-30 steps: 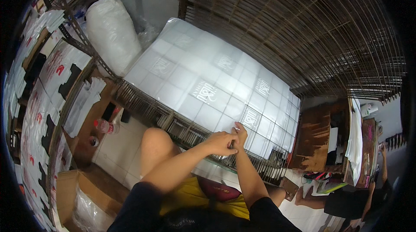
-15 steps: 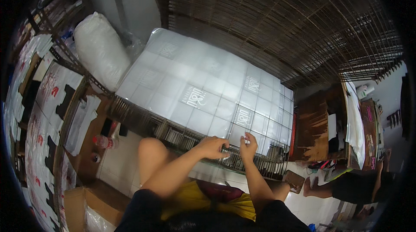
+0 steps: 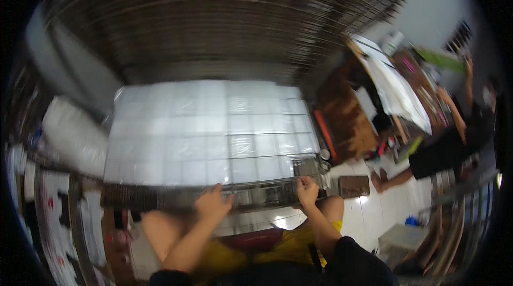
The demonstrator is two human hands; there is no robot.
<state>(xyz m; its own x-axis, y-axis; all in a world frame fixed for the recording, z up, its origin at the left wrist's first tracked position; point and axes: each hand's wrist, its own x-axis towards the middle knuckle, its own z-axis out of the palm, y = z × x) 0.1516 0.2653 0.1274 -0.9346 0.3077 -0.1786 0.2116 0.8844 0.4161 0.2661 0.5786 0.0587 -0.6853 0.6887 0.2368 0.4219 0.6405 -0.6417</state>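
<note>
A wide whitish plastic sheet (image 3: 165,160) with faint printed patterns lies over a wire rack (image 3: 256,196), whose dark grid lines show at its right part. My left hand (image 3: 214,204) is at the rack's front edge, blurred, with its fingers apart and nothing seen in them. Farther right, my right hand (image 3: 308,192) is closed near the rack's front right corner. Its fingers are curled together, and whatever they grip is too small or hidden to make out.
Tall stacked wire racks (image 3: 214,24) rise behind the sheet. A large white bag (image 3: 75,133) stands at the left. To the right are a worn wooden cabinet (image 3: 347,112), a brown block (image 3: 354,186) on the tiled floor and another person (image 3: 449,139) in dark clothes.
My view has swung to the right. My hands have moved apart, the left one leftward along the rack's front edge, the right one nearer its front right corner.
</note>
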